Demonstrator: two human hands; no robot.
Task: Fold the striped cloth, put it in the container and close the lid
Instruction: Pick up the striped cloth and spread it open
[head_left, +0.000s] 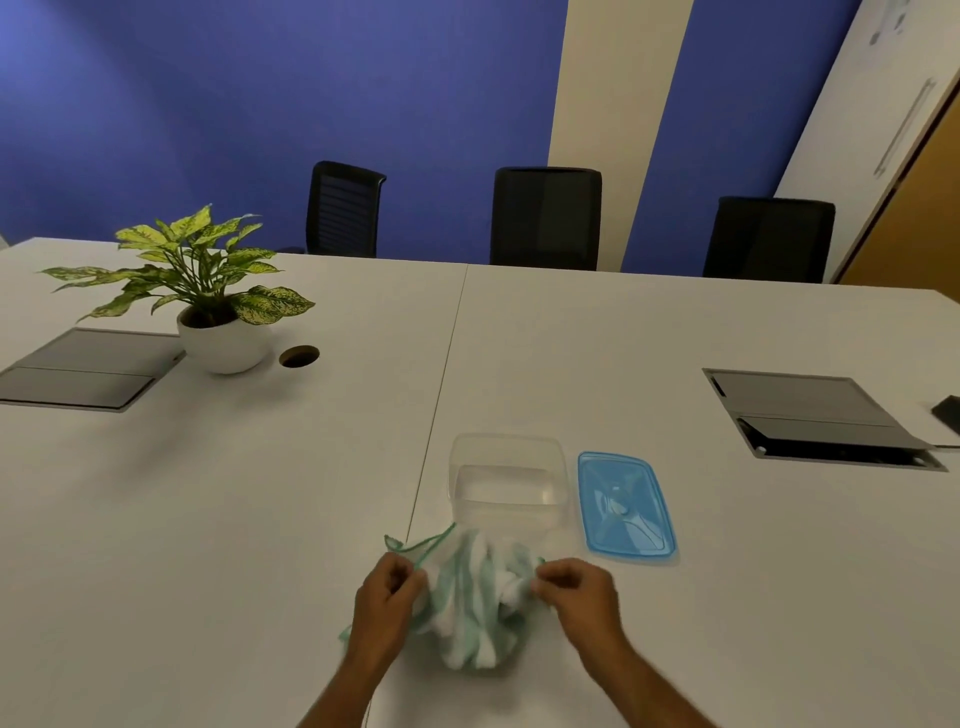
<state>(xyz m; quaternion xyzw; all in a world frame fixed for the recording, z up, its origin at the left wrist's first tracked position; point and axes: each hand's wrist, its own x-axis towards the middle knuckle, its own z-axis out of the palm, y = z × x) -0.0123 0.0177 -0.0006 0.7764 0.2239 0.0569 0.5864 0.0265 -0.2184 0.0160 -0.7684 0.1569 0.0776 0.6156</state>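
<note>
A crumpled white cloth with green stripes (475, 597) hangs bunched between my two hands just above the white table (260, 519). My left hand (387, 597) pinches its left edge, and my right hand (576, 590) pinches its right edge. Just beyond the cloth stands a clear plastic container (506, 480), open and with nothing inside. To the container's right, a blue lid (626, 504) lies flat on the table.
A potted plant (208, 306) in a white bowl and a round cable hole (299, 356) sit at the far left. Grey cable hatches (83, 371) (815, 415) are set into the table on both sides. A dark phone (948, 413) lies at the right edge. Three black chairs (545, 218) line the far side.
</note>
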